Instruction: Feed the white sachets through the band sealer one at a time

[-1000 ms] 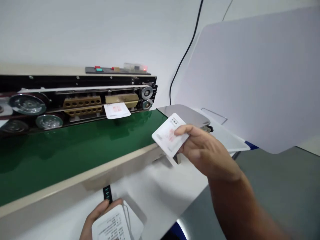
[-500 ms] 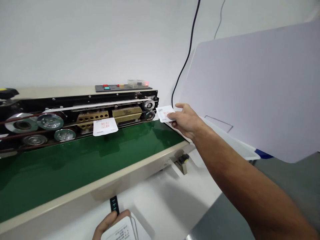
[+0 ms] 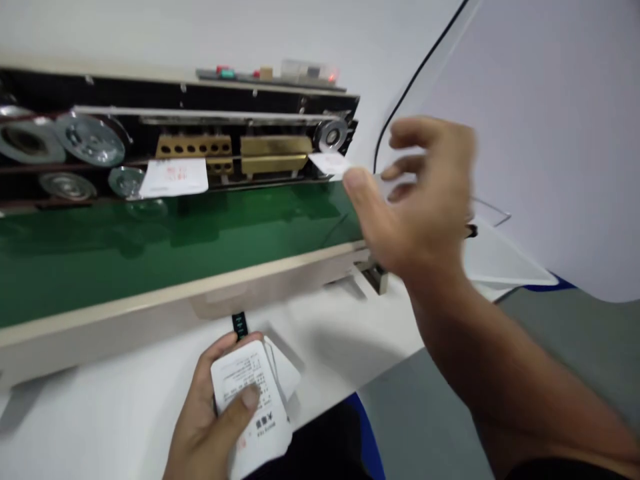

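My left hand, low in the view, is closed around a small stack of white printed packets, its thumb lying across the top one. My right hand, slightly blurred, has its fingers apart and holds nothing. Just left of its thumb, a white packet sits at the right-end rollers of a band sealing machine. Another white packet with reddish print is caught by its edge farther left along the machine, above the green conveyor belt.
Metal wheels and brass blocks line the machine's front. Coloured switches sit on top. A black cable hangs against the wall. A large pale panel and a white tray stand to the right.
My right hand has let go of its packet, which now sits at the rollers, and its fingers have spread. The other packet has moved left along the machine. The view has tilted down.
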### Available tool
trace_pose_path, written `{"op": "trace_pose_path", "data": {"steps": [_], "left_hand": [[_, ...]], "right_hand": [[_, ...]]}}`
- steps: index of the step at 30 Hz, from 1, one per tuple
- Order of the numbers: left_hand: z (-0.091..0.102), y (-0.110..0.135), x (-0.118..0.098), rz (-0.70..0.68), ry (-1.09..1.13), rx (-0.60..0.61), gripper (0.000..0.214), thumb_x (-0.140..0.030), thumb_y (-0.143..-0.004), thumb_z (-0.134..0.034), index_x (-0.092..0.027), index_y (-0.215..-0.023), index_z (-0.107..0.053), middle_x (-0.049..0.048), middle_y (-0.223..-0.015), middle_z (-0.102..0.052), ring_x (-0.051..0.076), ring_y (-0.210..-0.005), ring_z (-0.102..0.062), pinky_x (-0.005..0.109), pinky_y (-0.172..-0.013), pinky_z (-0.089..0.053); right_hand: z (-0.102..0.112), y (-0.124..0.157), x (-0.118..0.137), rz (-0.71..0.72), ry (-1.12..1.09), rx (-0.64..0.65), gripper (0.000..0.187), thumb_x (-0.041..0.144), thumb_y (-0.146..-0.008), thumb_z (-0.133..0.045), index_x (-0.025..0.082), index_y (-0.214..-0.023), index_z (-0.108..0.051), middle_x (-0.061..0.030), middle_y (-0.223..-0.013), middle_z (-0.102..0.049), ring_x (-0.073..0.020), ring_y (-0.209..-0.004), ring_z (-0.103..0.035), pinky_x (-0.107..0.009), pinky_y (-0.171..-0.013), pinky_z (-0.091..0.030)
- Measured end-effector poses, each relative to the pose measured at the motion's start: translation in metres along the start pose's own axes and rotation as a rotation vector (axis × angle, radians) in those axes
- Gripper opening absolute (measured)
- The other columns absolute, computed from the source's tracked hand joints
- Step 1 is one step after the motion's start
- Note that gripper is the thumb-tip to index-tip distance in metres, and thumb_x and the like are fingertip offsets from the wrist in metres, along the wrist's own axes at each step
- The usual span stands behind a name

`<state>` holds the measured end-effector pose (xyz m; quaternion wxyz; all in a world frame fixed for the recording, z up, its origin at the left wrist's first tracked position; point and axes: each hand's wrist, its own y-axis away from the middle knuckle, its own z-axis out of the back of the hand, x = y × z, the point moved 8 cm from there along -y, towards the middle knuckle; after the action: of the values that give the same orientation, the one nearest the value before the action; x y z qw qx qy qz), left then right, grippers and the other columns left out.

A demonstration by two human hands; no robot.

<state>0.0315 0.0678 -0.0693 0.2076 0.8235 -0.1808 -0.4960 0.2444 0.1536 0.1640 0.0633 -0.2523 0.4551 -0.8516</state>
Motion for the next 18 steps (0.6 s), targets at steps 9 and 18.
{"op": "trace_pose_path", "data": {"steps": [9, 18], "left_hand": [[0.0, 0.005, -0.004, 0.109, 0.311, -0.065, 0.037, -0.038, -0.091, -0.058, -0.029, -0.126, -0.054, 0.0059, -0.125, -0.067, 0.023, -0.098, -0.067, 0.032, -0.082, -0.055], [-0.006, 0.003, 0.002, 0.139, 0.31, 0.067, 0.058, -0.021, -0.078, -0.072, -0.033, -0.131, -0.052, 0.0042, -0.124, -0.064, 0.028, -0.109, -0.063, 0.041, -0.094, -0.05]], "right_hand": [[-0.063, 0.181, 0.06, -0.088, -0.459, 0.903, 0.077, 0.028, -0.077, -0.077, 0.018, -0.138, -0.031, -0.0114, -0.132, -0.041, -0.028, -0.121, -0.041, -0.046, -0.107, -0.04], [-0.064, 0.185, 0.025, -0.391, -0.567, 0.732, 0.056, 0.022, -0.092, -0.057, 0.029, -0.141, -0.031, -0.0059, -0.121, -0.054, -0.0231, -0.105, -0.056, -0.044, -0.091, -0.049]]}}
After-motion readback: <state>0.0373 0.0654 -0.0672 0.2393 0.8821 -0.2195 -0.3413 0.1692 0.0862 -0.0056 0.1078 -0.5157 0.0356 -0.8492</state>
